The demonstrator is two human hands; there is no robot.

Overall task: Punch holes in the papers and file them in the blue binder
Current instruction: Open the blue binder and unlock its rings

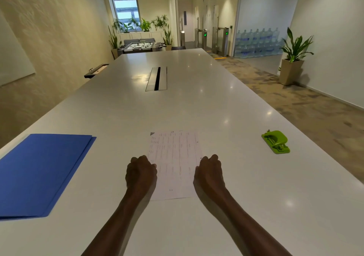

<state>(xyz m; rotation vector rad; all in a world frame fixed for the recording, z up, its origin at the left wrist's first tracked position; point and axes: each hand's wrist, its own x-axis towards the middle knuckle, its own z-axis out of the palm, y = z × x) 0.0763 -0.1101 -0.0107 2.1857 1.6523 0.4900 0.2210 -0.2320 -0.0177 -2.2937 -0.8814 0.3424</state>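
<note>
I see a long white tabotop stretching away from me is wrong to say, so plainly: I see a long white tabletop [197, 102] running away from me, with the printed papers [174, 157] lying flat on it right in front of me, short edge toward me. My left hand [140, 172] sits at the left long edge of the papers with its fingers curled under and the knuckles up, touching that edge; whether it pinches the sheet or only rests against it, I cannot tell, since the fingertips are hidden beneath the hand. My right hand [209, 172] mirrors it at the right long edge, fingers likewise curled and touching the paper's edge, and again I cannot tell whether it has a hold on the sheet. Both forearms reach in from the bottom of the view. The blue binder [42, 174] lies closed and flat on the tabletop well to the left of the papers, running out past the left edge of the view. The green hole punch [275, 141] stands on the tabletop well to the right of the papers, apart from my right hand. Farther up the tabletop, along its middle, there is a cable hatch [156, 78] set into the surface. Beyond the far end stands a foosball table [140, 46] with potted plants around it, and a stack of water bottles [258, 42] shows at the right.
</note>
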